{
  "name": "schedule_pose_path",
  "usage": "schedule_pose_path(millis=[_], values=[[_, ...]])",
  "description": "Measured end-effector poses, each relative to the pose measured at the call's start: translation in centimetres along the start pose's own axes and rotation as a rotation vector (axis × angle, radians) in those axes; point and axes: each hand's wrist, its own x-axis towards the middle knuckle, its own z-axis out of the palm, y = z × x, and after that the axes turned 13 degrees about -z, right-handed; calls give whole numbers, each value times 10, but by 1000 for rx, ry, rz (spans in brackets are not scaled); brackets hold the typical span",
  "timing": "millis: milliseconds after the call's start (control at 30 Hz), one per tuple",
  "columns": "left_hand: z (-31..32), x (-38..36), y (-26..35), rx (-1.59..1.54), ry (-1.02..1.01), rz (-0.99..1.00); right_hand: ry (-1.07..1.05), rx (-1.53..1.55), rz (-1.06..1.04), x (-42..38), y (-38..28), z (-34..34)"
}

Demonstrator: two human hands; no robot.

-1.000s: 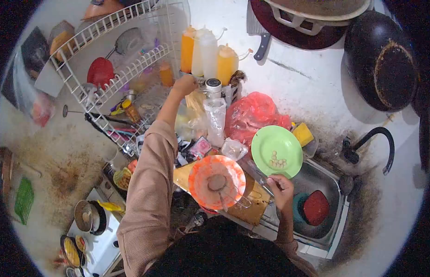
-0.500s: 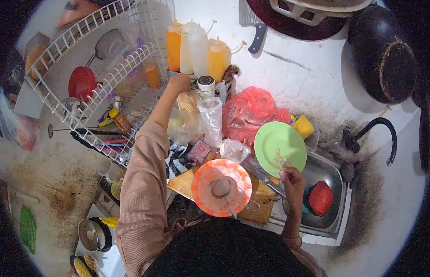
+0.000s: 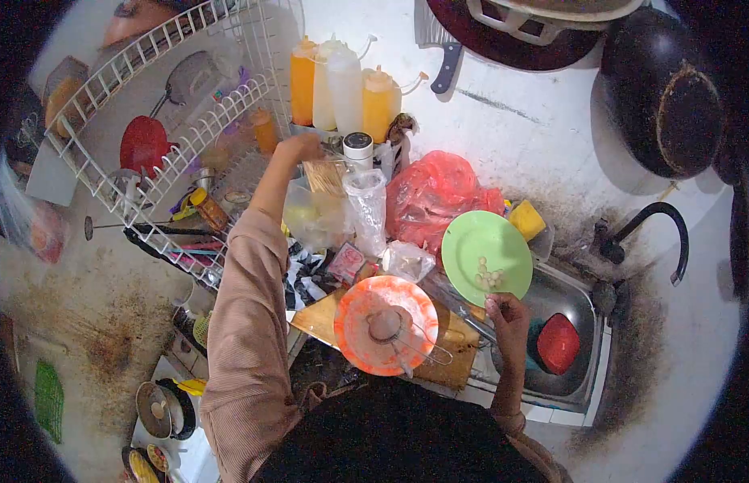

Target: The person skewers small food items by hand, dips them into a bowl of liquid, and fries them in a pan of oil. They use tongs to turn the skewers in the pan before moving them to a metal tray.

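My right hand (image 3: 509, 312) pinches the rim of a green plate (image 3: 484, 241), tilted over the sink's left edge. Several small pale balls (image 3: 489, 278) lie together on that plate near my fingers. Beyond the cutting board, my left hand (image 3: 299, 148) reaches in beside the sauce bottles and just above a bundle of wooden skewers (image 3: 324, 179). Its fingers curl downward, and whatever they hold, if anything, is hidden. Between my arms an orange-and-white plate (image 3: 350, 322) carries a small wire strainer (image 3: 385, 326) and sits on a wooden cutting board (image 3: 459, 354).
Squeeze bottles (image 3: 342, 88) and a white-lidded jar (image 3: 358, 149) stand at the back. A red plastic bag (image 3: 435, 197) is bunched behind the green plate. At right, the sink (image 3: 583, 386) holds a red item (image 3: 559, 344) under a black faucet (image 3: 668, 213). A wire rack (image 3: 109, 197) stands left.
My left hand has shifted slightly left and down, away from the jar. The green plate and my right hand have hardly moved.
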Motion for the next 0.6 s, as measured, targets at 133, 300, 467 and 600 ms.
schedule_pose_path(millis=[133, 300, 467, 600], values=[[-36, -20, 1, -203, -86, 100, 28, -1, 14, -7, -4, -1], [-24, -4, -3, 7, -80, -3, 52, -15, -10, -17, 2, -4], [-13, -5, 8, 118, -60, 12, 62, -60, 5, -28, 5, -5], [8, 9, 0, -74, 82, 17, 78, -83, 43, -35, 5, -6]])
